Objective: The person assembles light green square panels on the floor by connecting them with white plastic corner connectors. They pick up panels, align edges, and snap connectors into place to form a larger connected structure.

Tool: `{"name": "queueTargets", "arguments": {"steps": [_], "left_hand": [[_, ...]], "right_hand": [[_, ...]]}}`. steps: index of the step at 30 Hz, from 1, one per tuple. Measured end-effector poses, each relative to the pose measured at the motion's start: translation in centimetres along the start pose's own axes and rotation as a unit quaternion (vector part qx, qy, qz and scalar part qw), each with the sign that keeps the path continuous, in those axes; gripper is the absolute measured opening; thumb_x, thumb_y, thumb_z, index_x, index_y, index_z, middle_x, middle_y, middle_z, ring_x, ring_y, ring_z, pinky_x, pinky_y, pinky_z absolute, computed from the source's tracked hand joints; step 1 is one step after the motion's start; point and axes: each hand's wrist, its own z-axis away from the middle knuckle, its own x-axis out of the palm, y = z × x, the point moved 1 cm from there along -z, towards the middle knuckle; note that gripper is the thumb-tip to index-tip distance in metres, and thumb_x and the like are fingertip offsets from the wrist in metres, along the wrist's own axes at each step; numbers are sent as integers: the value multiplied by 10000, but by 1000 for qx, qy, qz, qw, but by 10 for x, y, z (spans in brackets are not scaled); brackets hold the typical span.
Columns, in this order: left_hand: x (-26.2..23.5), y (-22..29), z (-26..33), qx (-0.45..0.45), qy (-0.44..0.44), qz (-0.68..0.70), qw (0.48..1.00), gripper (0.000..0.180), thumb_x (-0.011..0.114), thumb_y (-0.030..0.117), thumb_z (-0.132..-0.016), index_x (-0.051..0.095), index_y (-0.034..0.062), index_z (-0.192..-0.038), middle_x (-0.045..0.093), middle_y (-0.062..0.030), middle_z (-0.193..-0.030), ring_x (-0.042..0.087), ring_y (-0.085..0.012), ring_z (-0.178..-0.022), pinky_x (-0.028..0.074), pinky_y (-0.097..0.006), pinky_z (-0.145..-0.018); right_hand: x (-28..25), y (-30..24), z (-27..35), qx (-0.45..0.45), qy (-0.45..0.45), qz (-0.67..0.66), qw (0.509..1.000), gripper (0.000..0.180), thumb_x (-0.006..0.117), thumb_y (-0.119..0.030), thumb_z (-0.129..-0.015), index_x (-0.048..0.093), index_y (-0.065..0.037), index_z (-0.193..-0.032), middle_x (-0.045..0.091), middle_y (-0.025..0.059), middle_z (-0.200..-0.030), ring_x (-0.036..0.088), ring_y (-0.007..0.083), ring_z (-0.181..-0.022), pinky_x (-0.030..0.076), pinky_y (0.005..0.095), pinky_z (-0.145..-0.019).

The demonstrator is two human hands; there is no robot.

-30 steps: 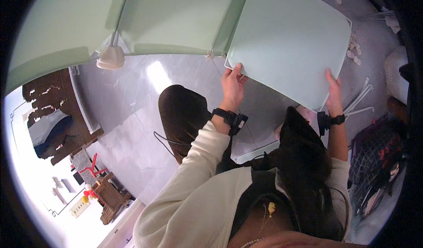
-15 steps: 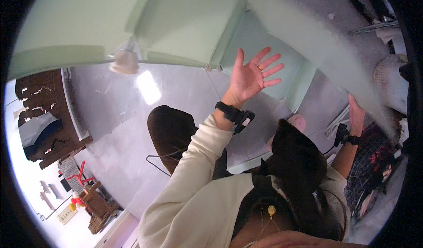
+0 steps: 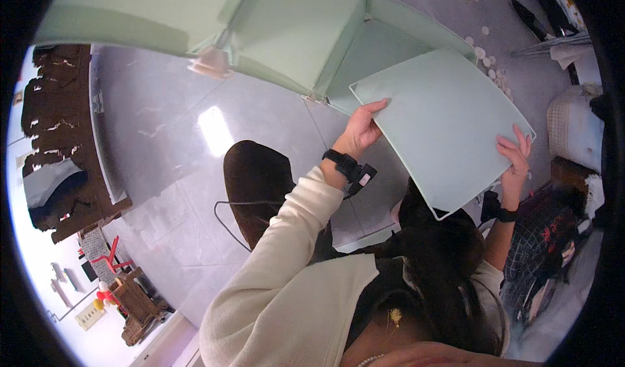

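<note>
A square pale green panel (image 3: 449, 126) with thin white edging is held tilted in front of me, over my right leg. My left hand (image 3: 363, 129) grips its left edge, thumb on the upper face and the other fingers mostly hidden beneath. At its right edge my right hand (image 3: 515, 157) is closed on it, with some fingers lying over the upper face. Just beyond is a pale green box-like unit (image 3: 280, 31) made of similar panels; the held panel partly covers its open compartment (image 3: 374, 44). A whitish connector (image 3: 213, 61) sits at a corner of the unit.
Several small white discs (image 3: 482, 53) lie on the grey tiled floor (image 3: 163, 126) past the panel. Dark plaid cloth (image 3: 530, 256) and a light fabric-covered item (image 3: 573, 123) are at the right. Dark brown furniture (image 3: 58, 119) stands at the left. A black cable (image 3: 224, 220) loops near my left leg.
The panel has swung from the right to in front of me. My left hand, spread and empty before, now holds its left edge. The green unit appears shifted slightly in view.
</note>
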Motion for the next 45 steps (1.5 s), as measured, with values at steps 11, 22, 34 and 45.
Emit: {"name": "queueTargets", "arguments": {"steps": [11, 22, 34, 45], "left_hand": [[-58, -20, 16, 162, 81, -25, 983, 452, 565, 131, -927, 371, -18, -1307, 509, -163, -1247, 526, -309, -1157, 448, -463, -1010], [-59, 10, 3, 222, 80, -61, 970, 405, 553, 84, -924, 390, 40, -1292, 517, -130, -1227, 548, -279, -1126, 488, -464, -958], [-69, 9, 0, 241, 107, -97, 960, 373, 559, 136, -930, 433, 36, -1267, 548, -114, -1203, 538, -275, -1135, 447, -439, -973], [-71, 35, 53, 554, 407, -375, 622, 504, 639, 209, -885, 425, -26, -1276, 529, -134, -1190, 502, -224, -1120, 392, -370, -981]], "right_hand": [[91, -32, 16, 437, 90, -726, 524, 418, 569, -158, -939, 446, 5, -1303, 509, 105, -1296, 500, 242, -1166, 406, 380, -989], [146, -44, -31, 467, 100, -677, 560, 365, 597, -160, -922, 495, 3, -1232, 583, 96, -1149, 585, 204, -1017, 496, 352, -849], [163, -28, -30, 470, 105, -655, 582, 342, 608, -198, -921, 517, -3, -1188, 600, 82, -1097, 601, 189, -955, 508, 344, -808], [165, -18, -46, 396, 96, -668, 623, 340, 607, -231, -921, 536, -11, -1170, 613, 66, -1050, 607, 149, -885, 511, 304, -741]]}}
